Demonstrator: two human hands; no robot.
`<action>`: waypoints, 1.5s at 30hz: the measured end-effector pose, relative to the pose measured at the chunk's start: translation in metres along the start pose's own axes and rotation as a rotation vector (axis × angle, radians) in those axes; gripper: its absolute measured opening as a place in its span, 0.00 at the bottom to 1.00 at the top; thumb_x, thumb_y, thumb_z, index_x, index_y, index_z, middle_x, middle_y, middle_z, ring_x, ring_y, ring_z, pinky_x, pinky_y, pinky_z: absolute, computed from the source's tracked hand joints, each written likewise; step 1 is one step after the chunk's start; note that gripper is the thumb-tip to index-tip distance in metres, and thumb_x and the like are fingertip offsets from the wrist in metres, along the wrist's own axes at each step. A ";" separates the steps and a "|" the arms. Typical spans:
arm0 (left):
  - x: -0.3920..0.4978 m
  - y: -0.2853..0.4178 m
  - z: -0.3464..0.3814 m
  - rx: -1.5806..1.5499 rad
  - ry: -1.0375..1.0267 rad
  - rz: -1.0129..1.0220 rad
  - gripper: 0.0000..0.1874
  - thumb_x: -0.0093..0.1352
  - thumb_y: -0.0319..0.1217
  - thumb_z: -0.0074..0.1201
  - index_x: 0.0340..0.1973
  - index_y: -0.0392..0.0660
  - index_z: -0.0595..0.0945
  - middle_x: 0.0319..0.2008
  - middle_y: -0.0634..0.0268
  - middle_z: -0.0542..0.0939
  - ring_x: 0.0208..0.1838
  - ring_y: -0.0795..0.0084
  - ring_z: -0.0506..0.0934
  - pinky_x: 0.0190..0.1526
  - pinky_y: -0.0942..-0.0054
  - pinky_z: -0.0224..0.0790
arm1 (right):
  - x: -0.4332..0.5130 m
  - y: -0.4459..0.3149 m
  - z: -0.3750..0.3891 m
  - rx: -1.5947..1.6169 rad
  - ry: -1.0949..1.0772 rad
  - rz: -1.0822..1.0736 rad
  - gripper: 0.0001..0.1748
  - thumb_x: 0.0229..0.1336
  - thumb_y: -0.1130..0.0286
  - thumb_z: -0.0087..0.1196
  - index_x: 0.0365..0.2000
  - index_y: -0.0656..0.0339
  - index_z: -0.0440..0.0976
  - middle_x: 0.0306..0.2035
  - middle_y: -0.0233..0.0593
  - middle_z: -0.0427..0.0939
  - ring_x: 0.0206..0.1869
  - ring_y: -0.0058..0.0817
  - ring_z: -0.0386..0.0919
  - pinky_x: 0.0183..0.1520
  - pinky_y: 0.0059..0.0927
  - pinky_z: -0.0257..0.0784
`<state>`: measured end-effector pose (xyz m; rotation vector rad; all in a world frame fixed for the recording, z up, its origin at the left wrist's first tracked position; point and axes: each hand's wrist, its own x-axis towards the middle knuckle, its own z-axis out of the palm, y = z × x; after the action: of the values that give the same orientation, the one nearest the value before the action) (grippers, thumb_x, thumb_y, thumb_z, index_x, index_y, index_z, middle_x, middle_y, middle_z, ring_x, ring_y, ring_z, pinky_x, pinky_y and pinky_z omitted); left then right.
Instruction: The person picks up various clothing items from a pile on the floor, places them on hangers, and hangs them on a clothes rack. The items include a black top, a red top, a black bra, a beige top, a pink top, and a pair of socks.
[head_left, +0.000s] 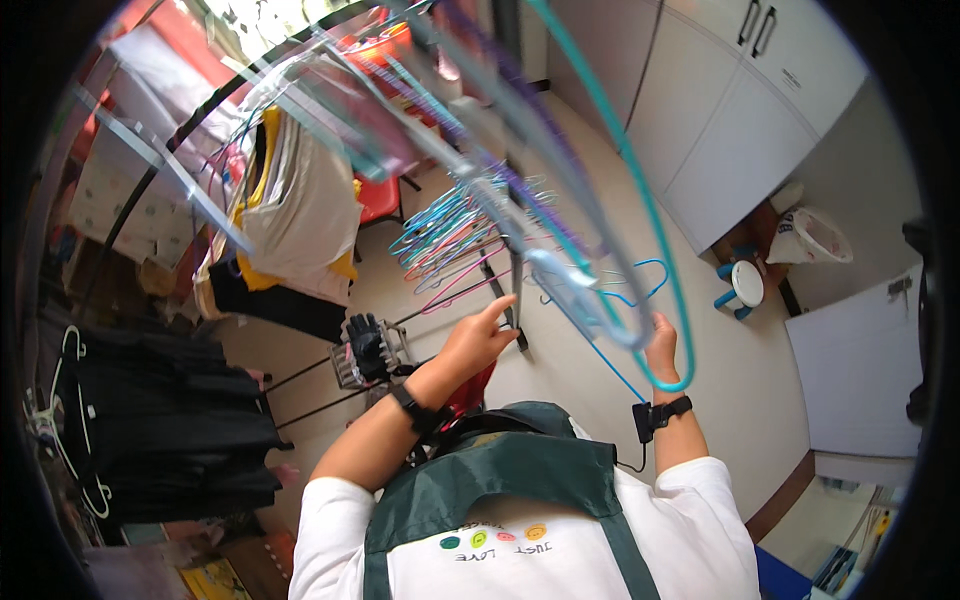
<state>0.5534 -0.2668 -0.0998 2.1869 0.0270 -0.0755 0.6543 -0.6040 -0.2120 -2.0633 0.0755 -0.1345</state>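
Note:
My left hand (480, 330) is in front of me, with thumb and index finger apart beside a grey upright post (517, 274). I see nothing held in it. My right hand (661, 349) is raised on the right, partly hidden behind a teal hanger (664, 225) and a grey hanger (634, 262), both close to the camera and blurred. A blue wire hanger (616, 375) runs by the right hand, its hook just above the fingers. Whether those fingers grip it, I cannot tell. Purple hangers (559, 146) hang alongside.
Many coloured hangers (450, 232) hang in a row farther off. Pale and yellow garments (300, 210) hang left; black clothes (172, 420) hang below them. A black glove (365, 345) rests on a crate. White cabinets (720, 97), a stool (739, 285) and a white sack (806, 240) stand right.

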 end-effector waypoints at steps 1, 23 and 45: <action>0.023 0.001 0.011 0.112 -0.087 -0.043 0.26 0.64 0.32 0.56 0.57 0.40 0.69 0.22 0.58 0.78 0.24 0.62 0.73 0.31 0.62 0.68 | -0.006 -0.010 -0.004 -0.018 0.007 0.028 0.08 0.55 0.69 0.55 0.24 0.63 0.72 0.16 0.32 0.69 0.20 0.19 0.65 0.25 0.26 0.63; 0.139 0.035 0.046 0.149 -0.206 0.042 0.09 0.67 0.35 0.49 0.35 0.42 0.78 0.18 0.54 0.77 0.23 0.57 0.77 0.29 0.62 0.69 | 0.001 -0.019 0.000 -0.536 0.008 -0.022 0.08 0.55 0.67 0.50 0.25 0.61 0.69 0.23 0.51 0.75 0.30 0.52 0.75 0.31 0.48 0.69; -0.054 0.016 -0.071 1.511 -0.756 0.179 0.06 0.58 0.32 0.53 0.25 0.52 0.85 0.29 0.68 0.83 0.40 0.69 0.77 0.41 0.71 0.63 | -0.068 -0.129 -0.056 0.154 -0.543 -0.084 0.05 0.52 0.74 0.58 0.29 0.67 0.78 0.18 0.27 0.72 0.24 0.14 0.66 0.28 0.21 0.63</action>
<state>0.5038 -0.2174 -0.0420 3.4250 -0.9182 -1.1166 0.5796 -0.5837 -0.0764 -1.8842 -0.3446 0.3591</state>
